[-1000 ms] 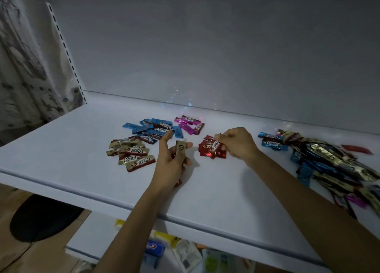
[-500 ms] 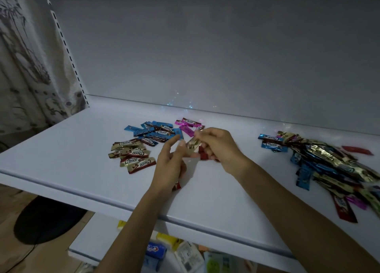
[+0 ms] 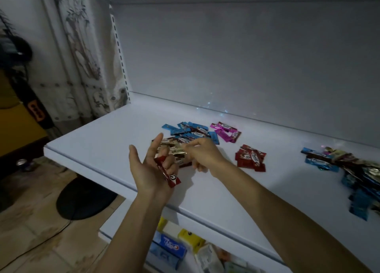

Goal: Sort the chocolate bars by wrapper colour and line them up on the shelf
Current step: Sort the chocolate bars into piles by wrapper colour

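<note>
On the white shelf (image 3: 115, 137) lie sorted groups of chocolate bars: blue ones (image 3: 190, 130), pink ones (image 3: 226, 131), red ones (image 3: 250, 157) and gold ones (image 3: 174, 144), partly hidden behind my hands. My left hand (image 3: 150, 170) is palm up at the shelf's front, its lower fingers curled on a red bar (image 3: 168, 175). My right hand (image 3: 202, 154) pinches a gold bar (image 3: 178, 151) just above the gold group. A mixed unsorted heap (image 3: 353, 170) lies at the right.
The shelf's back panel rises behind the bars. A lower shelf (image 3: 115, 225) holds boxed goods such as toothpaste (image 3: 170, 246). A patterned curtain (image 3: 82, 63) hangs at the left. A dark round mat (image 3: 82, 198) and a cable lie on the tiled floor.
My right hand took the gold bar from my left hand and carried it left over the gold group. My left hand turned palm up, still with a red bar. The camera swung left.
</note>
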